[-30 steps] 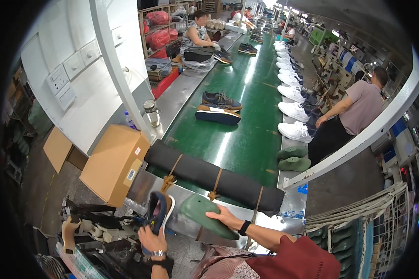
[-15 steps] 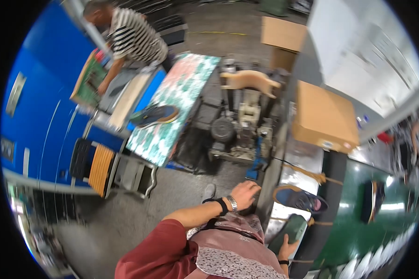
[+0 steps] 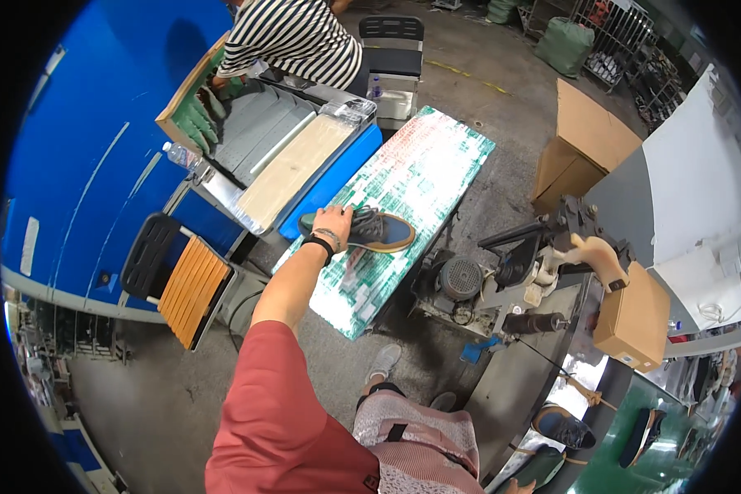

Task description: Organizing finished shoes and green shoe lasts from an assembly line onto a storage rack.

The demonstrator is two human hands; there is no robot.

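A blue-and-grey lace-up shoe point(image 3: 391, 232) with a green heel and pale sole lies on the green-and-white patterned tabletop point(image 3: 424, 152). My left hand point(image 3: 334, 222) reaches out to it, fingers closed around its heel and opening. At the lower right, my right hand point(image 3: 516, 487) shows only partly at the picture's edge. It grips the end of a dark green, shoe-shaped piece point(image 3: 543, 466) over the metal bench. Just beyond that piece, another dark lace-up shoe point(image 3: 563, 427) lies on the bench.
A machine with a motor point(image 3: 461, 278) stands between table and bench. A cardboard box point(image 3: 632, 321) sits past it. On the green belt point(image 3: 626, 461) lies another shoe point(image 3: 640, 436). A person in a striped shirt point(image 3: 292, 37) works beyond a rack of grey pieces point(image 3: 259, 123). A chair point(image 3: 189, 288) stands left.
My left hand has moved from beside the bench to the shoe on the patterned table and taken hold of it. The view has swung left, leaving my right hand near the lower edge.
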